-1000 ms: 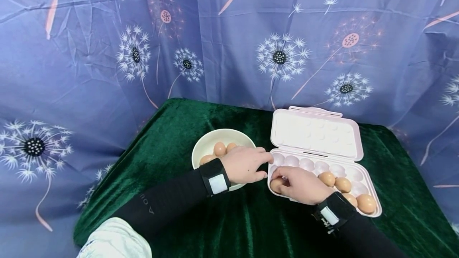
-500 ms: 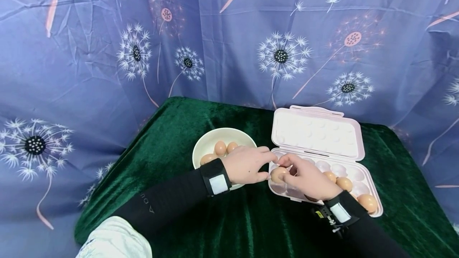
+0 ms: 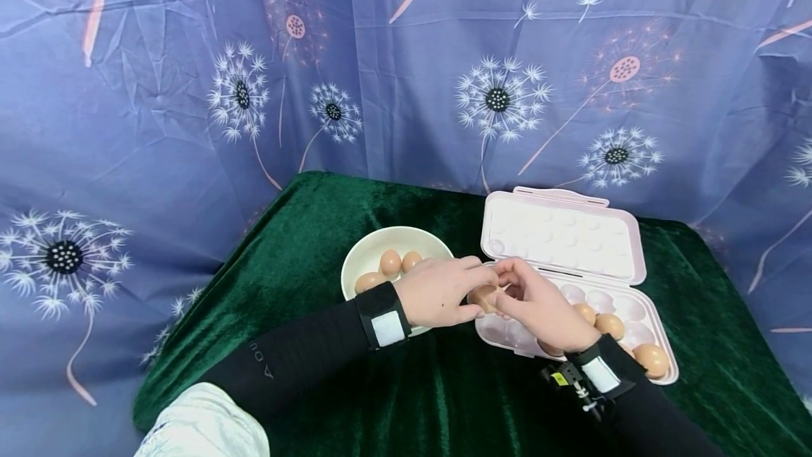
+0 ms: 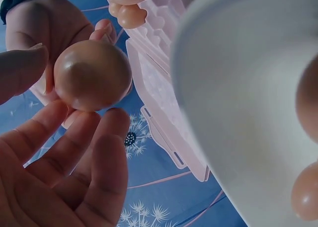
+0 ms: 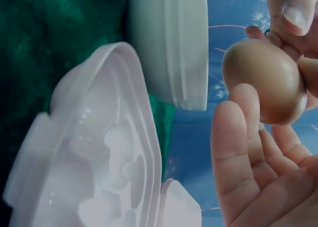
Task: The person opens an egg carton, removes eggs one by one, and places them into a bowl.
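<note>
A brown egg (image 3: 483, 297) is raised over the left end of the pale pink egg box (image 3: 561, 237). Curled fingers and thumb of my right hand (image 3: 547, 312) hold it from the right. My left hand (image 3: 438, 293) reaches in from the other side, its relaxed fingers spread around the egg. In the left wrist view, left fingertips (image 4: 112, 125) lie right at the underside of the egg (image 4: 93, 75), with the thumb just beside it. From the right wrist, the egg (image 5: 263, 83) appears between both hands.
Left of the egg box, a cream bowl (image 3: 353, 259) contains several brown eggs, partly hidden by my left hand. More brown eggs, such as one egg (image 3: 650, 360), sit in the box's right part. Its lid stands open at the back. Green velvet cloth (image 3: 304, 231) covers the table.
My right hand has lifted the egg out of the box's near left cup and brought it up and left to my left hand. My left hand has hardly moved.
</note>
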`<state>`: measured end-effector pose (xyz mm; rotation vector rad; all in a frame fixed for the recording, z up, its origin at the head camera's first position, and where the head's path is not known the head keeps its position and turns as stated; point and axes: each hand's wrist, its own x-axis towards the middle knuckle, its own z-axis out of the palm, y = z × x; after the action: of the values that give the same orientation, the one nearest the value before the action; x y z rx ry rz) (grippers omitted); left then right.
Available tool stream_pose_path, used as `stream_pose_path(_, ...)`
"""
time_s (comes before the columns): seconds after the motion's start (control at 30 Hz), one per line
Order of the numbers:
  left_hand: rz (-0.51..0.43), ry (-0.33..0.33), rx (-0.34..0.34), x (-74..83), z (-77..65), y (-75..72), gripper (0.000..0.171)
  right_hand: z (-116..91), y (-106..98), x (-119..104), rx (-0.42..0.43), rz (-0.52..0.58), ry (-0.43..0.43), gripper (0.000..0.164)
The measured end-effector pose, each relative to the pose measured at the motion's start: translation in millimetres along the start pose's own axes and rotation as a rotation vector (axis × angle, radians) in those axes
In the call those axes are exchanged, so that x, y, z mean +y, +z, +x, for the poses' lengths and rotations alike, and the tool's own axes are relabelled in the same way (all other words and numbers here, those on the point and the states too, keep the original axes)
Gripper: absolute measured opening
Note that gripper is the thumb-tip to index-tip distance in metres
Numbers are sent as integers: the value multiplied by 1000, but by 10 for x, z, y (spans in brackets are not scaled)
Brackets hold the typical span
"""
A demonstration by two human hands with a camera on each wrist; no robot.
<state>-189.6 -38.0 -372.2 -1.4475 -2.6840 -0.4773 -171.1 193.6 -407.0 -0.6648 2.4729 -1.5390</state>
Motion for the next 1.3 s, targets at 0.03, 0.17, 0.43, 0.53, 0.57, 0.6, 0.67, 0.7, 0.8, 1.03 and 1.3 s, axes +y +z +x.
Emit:
stream_pose_path(0.03, -1, -1, 1, 3, 0, -1, 42, 1, 8, -4, 2, 21, 5, 39)
stream_pose_path(0.17, 3, -2, 4, 11, 1, -5, 39, 0, 38, -30, -4, 119, 19, 39)
stream_pose_path(0.43, 23, 17, 26, 9, -8, -8, 38, 12, 86, -86, -28, 207, 5, 37)
stream_pose_path(0.53, 29, 20, 25, 7, -18, -14, 37, 18, 97, -99, -32, 201, 9, 36)
stream_pose_path(0.57, 32, 21, 25, 5, -22, -14, 37, 21, 99, -100, -33, 201, 9, 37)
stream_pose_path(0.6, 32, 21, 24, 2, -24, -14, 37, 22, 100, -101, -35, 202, 10, 36)
stream_pose_path(0.67, 29, 24, 26, -1, -30, -18, 37, 23, 103, -103, -38, 205, 8, 36)
stream_pose_path(0.7, 26, 26, 27, -5, -32, -19, 37, 24, 105, -102, -38, 204, 7, 36)
stream_pose_path(0.8, 18, 32, 29, -16, -41, -27, 34, 31, 117, -97, -43, 191, -7, 36)
stream_pose_path(1.03, 33, 26, -12, -35, -68, -74, 31, 51, 144, -95, -43, 152, -38, 36)
stream_pose_path(1.3, 46, -102, -73, -204, -96, -135, 27, 7, 121, -98, 62, 153, 5, 33)
